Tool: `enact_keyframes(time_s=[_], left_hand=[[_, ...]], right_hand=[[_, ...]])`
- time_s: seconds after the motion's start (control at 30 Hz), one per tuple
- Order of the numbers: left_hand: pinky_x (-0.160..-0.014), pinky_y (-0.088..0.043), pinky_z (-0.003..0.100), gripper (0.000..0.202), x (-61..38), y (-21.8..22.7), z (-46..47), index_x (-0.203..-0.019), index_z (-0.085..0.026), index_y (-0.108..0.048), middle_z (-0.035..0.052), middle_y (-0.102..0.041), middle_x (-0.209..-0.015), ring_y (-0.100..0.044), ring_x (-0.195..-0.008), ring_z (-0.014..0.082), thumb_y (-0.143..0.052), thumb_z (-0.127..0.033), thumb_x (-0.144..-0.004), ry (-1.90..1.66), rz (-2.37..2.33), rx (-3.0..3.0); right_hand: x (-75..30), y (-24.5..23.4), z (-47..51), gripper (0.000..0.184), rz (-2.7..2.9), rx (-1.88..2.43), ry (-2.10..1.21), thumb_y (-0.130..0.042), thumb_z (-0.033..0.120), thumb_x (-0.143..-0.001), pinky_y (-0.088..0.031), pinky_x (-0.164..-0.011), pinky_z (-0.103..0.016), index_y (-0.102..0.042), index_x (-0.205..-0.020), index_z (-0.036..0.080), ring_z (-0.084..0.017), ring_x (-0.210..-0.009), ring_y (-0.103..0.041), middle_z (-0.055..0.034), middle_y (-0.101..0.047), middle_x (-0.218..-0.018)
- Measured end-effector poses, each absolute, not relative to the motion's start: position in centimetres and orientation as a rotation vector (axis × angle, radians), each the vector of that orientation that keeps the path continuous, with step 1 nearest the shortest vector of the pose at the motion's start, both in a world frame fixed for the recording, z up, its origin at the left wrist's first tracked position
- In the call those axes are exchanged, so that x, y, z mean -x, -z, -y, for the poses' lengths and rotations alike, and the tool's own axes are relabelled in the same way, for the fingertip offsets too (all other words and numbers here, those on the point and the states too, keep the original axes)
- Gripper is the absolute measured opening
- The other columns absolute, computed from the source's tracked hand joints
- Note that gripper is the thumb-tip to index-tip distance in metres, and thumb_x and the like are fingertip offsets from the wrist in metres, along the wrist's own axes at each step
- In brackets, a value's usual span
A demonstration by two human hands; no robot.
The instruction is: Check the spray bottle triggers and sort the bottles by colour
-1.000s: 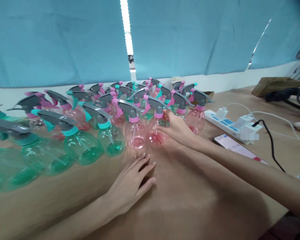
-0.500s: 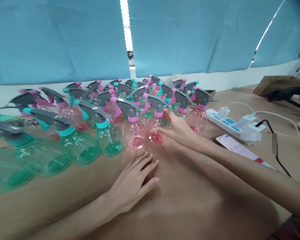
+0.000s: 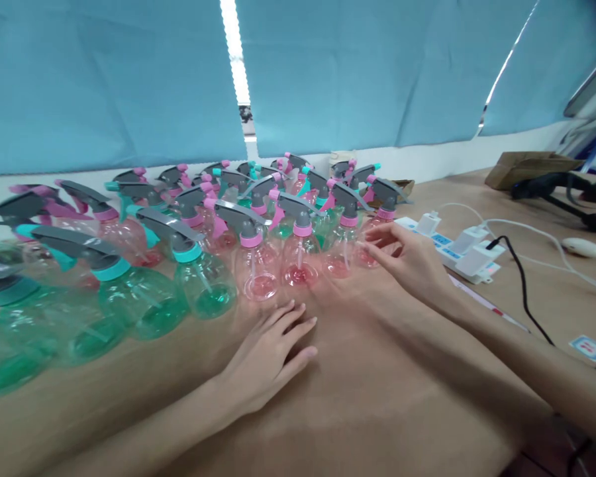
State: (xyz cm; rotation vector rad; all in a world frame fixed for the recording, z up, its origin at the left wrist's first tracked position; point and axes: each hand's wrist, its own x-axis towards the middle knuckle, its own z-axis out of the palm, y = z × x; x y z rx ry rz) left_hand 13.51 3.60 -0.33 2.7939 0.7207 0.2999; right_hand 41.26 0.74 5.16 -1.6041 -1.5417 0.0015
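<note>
Several clear spray bottles, pink and green with grey triggers, stand crowded on a brown table [image 3: 377,397]. My left hand [image 3: 268,354] lies flat on the table with fingers stretched out, just in front of a pink bottle [image 3: 255,265] in the front row. My right hand [image 3: 412,262] hovers with fingers loosely spread at the right end of the row, its fingertips next to the rightmost pink bottle [image 3: 380,228]. It holds nothing. A green bottle [image 3: 201,278] stands left of the pink ones.
A white power strip [image 3: 457,255] with plugs and a black cable [image 3: 521,285] lies right of the bottles. A brown box [image 3: 531,165], a black tool and a white mouse [image 3: 583,247] sit at the far right. Blue blinds hang behind the table.
My right hand has let go of the pink bottle it was touching and moved right to the end of the row. The left hand has stayed flat on the table.
</note>
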Motion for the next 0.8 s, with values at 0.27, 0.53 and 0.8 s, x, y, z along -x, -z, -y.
enact_keyframes(time_s=[0.27, 0.53, 0.8], left_hand=[[-0.107, -0.034, 0.049, 0.036, -16.0, -0.3, -4.2, -0.130, -0.020, -0.055, 0.0085, -0.053, -0.140, -0.043, -0.132, 0.0276, -0.045, -0.038, -0.100, -0.361, -0.677, -2.753], [-0.104, -0.037, 0.046, 0.030, -17.6, -0.5, -4.7, -0.125, -0.019, -0.056, 0.0075, -0.060, -0.130, -0.050, -0.123, 0.0256, -0.046, -0.030, -0.099, -0.447, -0.643, -2.706], [-0.094, -0.047, 0.047, 0.026, -18.2, -0.6, -4.6, -0.121, -0.021, -0.050, 0.0082, -0.063, -0.117, -0.060, -0.108, 0.0266, -0.048, -0.029, -0.096, -0.578, -0.741, -2.563]], right_hand=[[-41.2, -4.6, -3.6, 0.060, 1.494, 1.742, 0.083, -0.066, 0.051, -0.078, -0.046, -0.091, -0.052, -0.056, -0.122, 0.010, -0.037, -0.110, -0.060, -0.0181, -0.064, -0.121], [-40.3, -4.7, -5.8, 0.064, 1.485, 1.810, 0.027, -0.064, 0.054, -0.078, -0.047, -0.090, -0.050, -0.056, -0.123, 0.008, -0.037, -0.110, -0.061, -0.0193, -0.066, -0.120], [-40.2, -5.0, -2.9, 0.050, 1.554, 1.824, 0.038, -0.062, 0.056, -0.078, -0.049, -0.077, -0.046, -0.062, -0.106, 0.015, -0.035, -0.096, -0.065, -0.0152, -0.070, -0.105]])
